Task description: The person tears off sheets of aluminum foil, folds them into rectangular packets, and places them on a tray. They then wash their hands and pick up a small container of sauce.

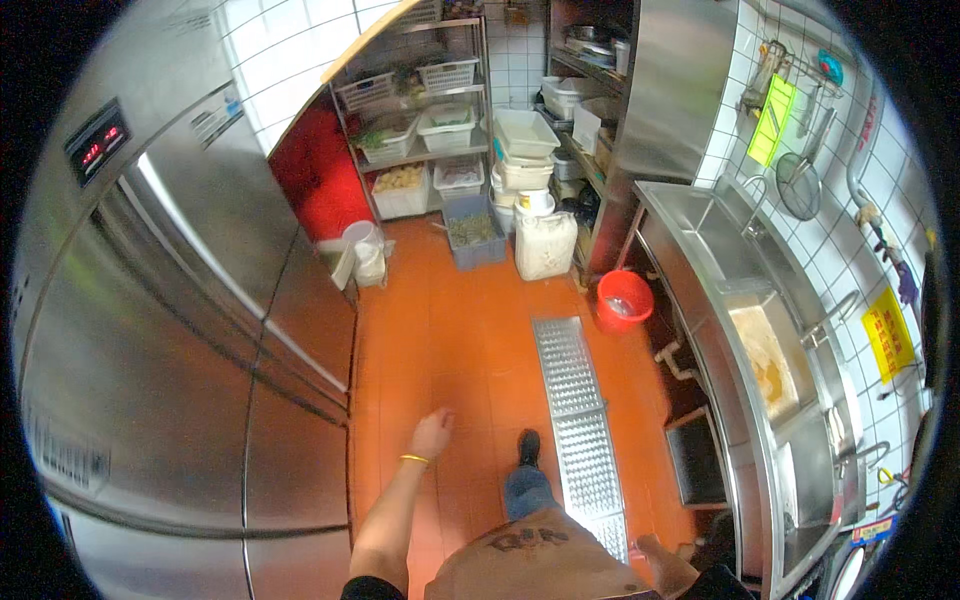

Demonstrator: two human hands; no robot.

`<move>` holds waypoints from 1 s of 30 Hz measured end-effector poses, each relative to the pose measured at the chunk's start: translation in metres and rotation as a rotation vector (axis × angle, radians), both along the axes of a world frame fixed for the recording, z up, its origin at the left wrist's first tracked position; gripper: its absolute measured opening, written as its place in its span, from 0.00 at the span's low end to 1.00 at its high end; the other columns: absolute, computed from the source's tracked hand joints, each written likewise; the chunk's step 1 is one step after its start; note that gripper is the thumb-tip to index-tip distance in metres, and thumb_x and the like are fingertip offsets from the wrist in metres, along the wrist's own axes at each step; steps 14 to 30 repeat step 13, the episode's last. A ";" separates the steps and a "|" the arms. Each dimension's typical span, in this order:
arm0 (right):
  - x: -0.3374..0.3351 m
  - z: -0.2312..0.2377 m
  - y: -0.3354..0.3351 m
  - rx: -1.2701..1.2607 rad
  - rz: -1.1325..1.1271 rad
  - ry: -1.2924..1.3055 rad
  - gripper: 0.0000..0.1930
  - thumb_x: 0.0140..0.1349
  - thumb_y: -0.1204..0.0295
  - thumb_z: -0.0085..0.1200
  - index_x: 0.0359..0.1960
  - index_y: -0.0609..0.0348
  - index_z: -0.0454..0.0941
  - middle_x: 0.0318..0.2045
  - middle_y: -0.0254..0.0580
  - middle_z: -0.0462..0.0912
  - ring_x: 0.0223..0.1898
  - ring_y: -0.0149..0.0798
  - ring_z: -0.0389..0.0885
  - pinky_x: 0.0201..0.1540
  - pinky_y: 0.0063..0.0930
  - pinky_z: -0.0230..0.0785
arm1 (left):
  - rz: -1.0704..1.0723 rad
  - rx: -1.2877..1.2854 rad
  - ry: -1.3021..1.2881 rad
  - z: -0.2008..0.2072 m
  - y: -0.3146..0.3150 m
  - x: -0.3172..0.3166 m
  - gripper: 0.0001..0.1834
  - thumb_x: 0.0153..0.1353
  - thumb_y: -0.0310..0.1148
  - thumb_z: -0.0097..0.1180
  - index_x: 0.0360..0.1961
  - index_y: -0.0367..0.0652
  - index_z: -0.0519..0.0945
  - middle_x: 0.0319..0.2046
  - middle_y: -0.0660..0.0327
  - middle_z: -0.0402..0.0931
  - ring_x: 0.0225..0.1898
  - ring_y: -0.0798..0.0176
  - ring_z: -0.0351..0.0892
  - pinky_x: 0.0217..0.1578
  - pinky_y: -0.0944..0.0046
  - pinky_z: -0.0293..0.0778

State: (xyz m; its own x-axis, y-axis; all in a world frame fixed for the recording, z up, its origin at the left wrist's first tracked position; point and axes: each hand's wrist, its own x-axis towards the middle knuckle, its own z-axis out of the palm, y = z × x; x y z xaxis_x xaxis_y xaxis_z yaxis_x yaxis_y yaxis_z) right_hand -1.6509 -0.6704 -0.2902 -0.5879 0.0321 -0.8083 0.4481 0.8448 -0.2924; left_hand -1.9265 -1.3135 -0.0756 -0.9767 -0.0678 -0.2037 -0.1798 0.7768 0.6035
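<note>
My left hand (pixel 433 433) is held out over the orange tiled floor (pixel 400 350), with a yellow band (pixel 414 459) at its wrist. Its fingers look curled in, and nothing shows in them. Low on the right, my right hand (pixel 655 560) hangs beside the brown apron (pixel 545 560). Blur and the frame's lower part hide its fingers, so whether it holds anything is unclear. One dark shoe (pixel 528 448) steps forward between the hands, next to a metal drain grate (pixel 570 385).
Steel refrigerator doors (pixel 190 330) line the left. Along the right runs a steel sink counter (pixel 720 310), with a red bucket (pixel 625 298) near its far end. Ahead are a rack (pixel 410 157) of baskets, a grey crate (pixel 475 255), stacked white tubs (pixel 525 135) and a white jerrycan (pixel 546 247).
</note>
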 end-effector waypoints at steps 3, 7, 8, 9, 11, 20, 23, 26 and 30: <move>-0.088 -0.005 -0.001 0.034 -0.435 -0.137 0.13 0.69 0.58 0.53 0.41 0.50 0.86 0.39 0.39 0.88 0.40 0.45 0.87 0.38 0.47 0.77 | -0.132 0.137 0.174 0.049 0.033 -0.100 0.22 0.74 0.45 0.51 0.62 0.46 0.80 0.54 0.42 0.82 0.56 0.38 0.81 0.58 0.45 0.76; -0.314 -0.009 -0.044 0.066 -0.181 0.027 0.16 0.68 0.54 0.53 0.45 0.50 0.85 0.43 0.42 0.88 0.44 0.47 0.87 0.43 0.47 0.77 | -0.376 0.109 -0.009 0.055 0.024 -0.178 0.22 0.76 0.45 0.48 0.64 0.48 0.79 0.56 0.44 0.81 0.60 0.42 0.79 0.62 0.45 0.73; -0.376 -0.011 -0.065 0.069 -0.054 0.110 0.17 0.68 0.53 0.53 0.46 0.50 0.85 0.44 0.43 0.88 0.45 0.48 0.87 0.44 0.48 0.78 | -0.289 0.156 -0.066 0.043 0.012 -0.191 0.22 0.76 0.45 0.49 0.63 0.46 0.79 0.56 0.45 0.81 0.60 0.42 0.79 0.61 0.46 0.73; -0.441 -0.012 -0.087 0.067 0.049 0.191 0.18 0.68 0.52 0.53 0.47 0.50 0.85 0.45 0.44 0.87 0.46 0.48 0.86 0.45 0.48 0.78 | -0.200 0.201 -0.125 0.026 -0.004 -0.199 0.22 0.76 0.44 0.49 0.62 0.45 0.80 0.56 0.46 0.82 0.60 0.42 0.79 0.61 0.47 0.74; -0.565 -0.002 -0.142 0.052 0.045 0.255 0.21 0.67 0.50 0.53 0.49 0.51 0.85 0.47 0.46 0.87 0.48 0.49 0.86 0.48 0.48 0.78 | 0.010 0.268 -0.120 -0.006 -0.033 -0.201 0.21 0.75 0.42 0.50 0.59 0.41 0.80 0.55 0.47 0.83 0.58 0.44 0.81 0.59 0.50 0.76; -0.680 0.019 -0.200 0.034 -0.048 0.264 0.23 0.67 0.48 0.52 0.51 0.51 0.85 0.49 0.48 0.87 0.50 0.50 0.86 0.50 0.49 0.78 | 0.127 0.275 -0.044 -0.032 -0.060 -0.231 0.20 0.75 0.41 0.51 0.58 0.38 0.81 0.53 0.47 0.84 0.56 0.46 0.83 0.57 0.52 0.77; -0.680 0.019 -0.200 0.034 -0.048 0.264 0.23 0.67 0.48 0.52 0.51 0.51 0.85 0.49 0.48 0.87 0.50 0.50 0.86 0.50 0.49 0.78 | 0.127 0.275 -0.044 -0.032 -0.060 -0.231 0.20 0.75 0.41 0.51 0.58 0.38 0.81 0.53 0.47 0.84 0.56 0.46 0.83 0.57 0.52 0.77; -0.680 0.019 -0.200 0.034 -0.048 0.264 0.23 0.67 0.48 0.52 0.51 0.51 0.85 0.49 0.48 0.87 0.50 0.50 0.86 0.50 0.49 0.78 | 0.127 0.275 -0.044 -0.032 -0.060 -0.231 0.20 0.75 0.41 0.51 0.58 0.38 0.81 0.53 0.47 0.84 0.56 0.46 0.83 0.57 0.52 0.77; -0.680 0.019 -0.200 0.034 -0.048 0.264 0.23 0.67 0.48 0.52 0.51 0.51 0.85 0.49 0.48 0.87 0.50 0.50 0.86 0.50 0.49 0.78 | 0.127 0.275 -0.044 -0.032 -0.060 -0.231 0.20 0.75 0.41 0.51 0.58 0.38 0.81 0.53 0.47 0.84 0.56 0.46 0.83 0.57 0.52 0.77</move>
